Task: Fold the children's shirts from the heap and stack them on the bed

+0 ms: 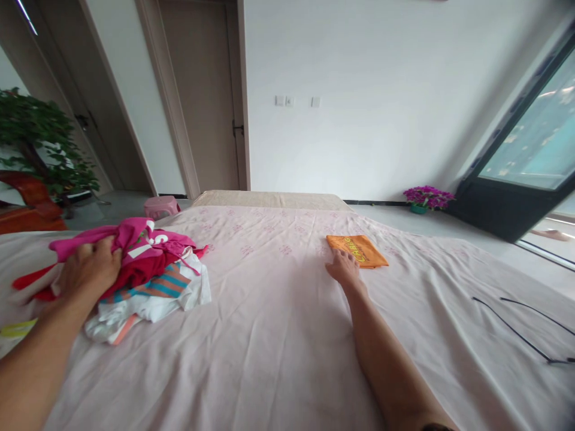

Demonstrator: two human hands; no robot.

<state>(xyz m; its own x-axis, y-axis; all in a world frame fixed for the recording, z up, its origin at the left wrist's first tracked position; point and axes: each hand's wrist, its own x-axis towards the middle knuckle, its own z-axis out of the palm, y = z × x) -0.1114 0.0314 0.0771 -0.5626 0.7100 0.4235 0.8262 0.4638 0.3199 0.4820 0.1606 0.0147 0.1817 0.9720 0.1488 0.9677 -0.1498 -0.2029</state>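
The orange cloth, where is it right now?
In the head view, the orange cloth lies folded on the pale pink sheet, right of centre, with the right hand at its left edge; the clothes heap is further left.

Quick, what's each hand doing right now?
Left hand: on the magenta lettered garment; whether it grips cannot be told.
Right hand: open, fingers spread at the folded orange cloth.
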